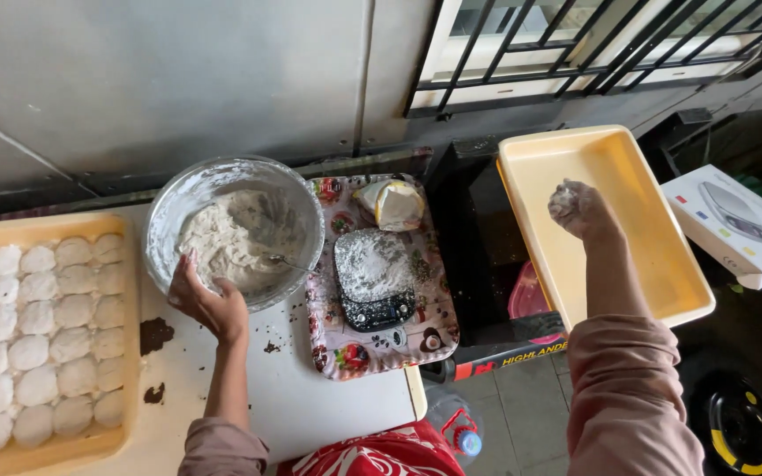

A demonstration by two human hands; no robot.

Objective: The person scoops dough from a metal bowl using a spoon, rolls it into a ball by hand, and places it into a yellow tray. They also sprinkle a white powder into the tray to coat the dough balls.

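My left hand rests on the near rim of a glass bowl that holds pale dough and a spoon. Over an empty yellow tray on the right, my right hand is floury and closed around a small lump of dough. A black kitchen scale dusted with flour sits on a patterned tray between the two hands. Behind the scale lies a flour bag.
A yellow tray at the left holds several rows of white dough balls. Dark crumbs lie on the white table. A white box sits at the far right. A plastic bottle stands on the floor below.
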